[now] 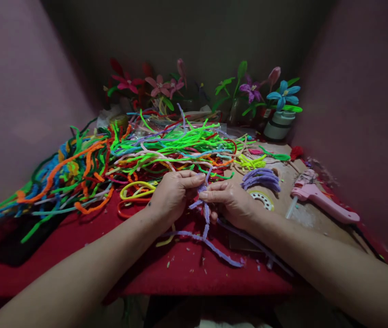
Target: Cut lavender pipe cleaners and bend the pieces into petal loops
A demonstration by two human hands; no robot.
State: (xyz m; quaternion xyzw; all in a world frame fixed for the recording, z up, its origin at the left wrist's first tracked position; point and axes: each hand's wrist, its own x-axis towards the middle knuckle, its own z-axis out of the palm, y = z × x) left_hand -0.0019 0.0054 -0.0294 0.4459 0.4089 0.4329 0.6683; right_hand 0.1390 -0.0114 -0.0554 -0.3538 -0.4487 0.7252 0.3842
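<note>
My left hand and my right hand meet over the middle of the table, each pinching the same purple pipe cleaner. It is bent and crossed between my fingertips, with one end sticking up and another part hanging down. Thumbs and forefingers are pressed together; my fingers hide part of the bend. Below, more purple pipe cleaner lengths lie on the red cloth; whether they join the held piece I cannot tell. Beside my right hand lies a bundle of folded purple pipe cleaners, with a white ring-shaped spool just in front.
A heap of coloured pipe cleaners spreads behind my hands and leftward. On the right, a pink glue gun rests on a brown board. Pipe-cleaner flowers stand along the back, some in a pale jar. Walls close in both sides.
</note>
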